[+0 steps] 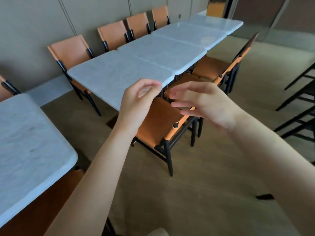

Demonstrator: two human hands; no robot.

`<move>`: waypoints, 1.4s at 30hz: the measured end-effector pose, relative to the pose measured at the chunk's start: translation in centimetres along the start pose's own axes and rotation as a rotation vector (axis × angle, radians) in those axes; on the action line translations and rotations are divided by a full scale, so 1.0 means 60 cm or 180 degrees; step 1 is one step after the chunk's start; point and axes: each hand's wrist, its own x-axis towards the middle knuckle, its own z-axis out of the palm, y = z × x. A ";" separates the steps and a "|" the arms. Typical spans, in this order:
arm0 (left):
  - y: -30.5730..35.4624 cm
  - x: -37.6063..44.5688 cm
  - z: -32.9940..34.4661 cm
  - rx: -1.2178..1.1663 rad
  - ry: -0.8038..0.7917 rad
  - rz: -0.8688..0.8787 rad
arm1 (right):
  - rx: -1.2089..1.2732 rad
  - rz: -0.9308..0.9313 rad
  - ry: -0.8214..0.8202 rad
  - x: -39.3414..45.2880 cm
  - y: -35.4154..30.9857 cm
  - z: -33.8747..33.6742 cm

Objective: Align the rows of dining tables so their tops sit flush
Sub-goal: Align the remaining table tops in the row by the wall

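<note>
Reaching for the near table in the row, the left hand touches its edge, fingers loosely curled; the right hand hovers open. Stone top looks heavy and smooth; grab the edge.

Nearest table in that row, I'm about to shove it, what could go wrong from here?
The left hand only curls at the nearest table edge, so its fingers could get pinched. The orange chair tucked beside that edge may snag a sideways push. The right hand hangs blurred above the chair, touching nothing, so the push may twist.
</note>
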 end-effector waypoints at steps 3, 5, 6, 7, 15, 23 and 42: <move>-0.001 0.031 0.048 -0.0028 -0.0111 -0.0067 | 0.0019 0.0026 0.0112 0.009 0.014 -0.045; -0.006 0.058 0.077 -0.0007 -0.0140 -0.0103 | 0.0030 0.0058 0.0167 0.025 0.021 -0.074; -0.010 0.073 0.090 0.0004 -0.0152 -0.0120 | 0.0031 0.0073 0.0184 0.036 0.025 -0.089; -0.014 0.088 0.104 0.0017 -0.0161 -0.0135 | 0.0030 0.0082 0.0196 0.050 0.028 -0.105; -0.083 0.281 0.188 0.0201 -0.0153 -0.0136 | 0.0059 0.0090 0.0180 0.244 0.046 -0.227; -0.128 0.522 0.305 0.0187 0.0040 -0.0323 | 0.0014 0.0187 0.0277 0.448 0.051 -0.380; -0.465 0.893 0.541 0.1834 0.0835 -0.1249 | -0.0871 0.0286 -0.0942 1.042 0.300 -0.616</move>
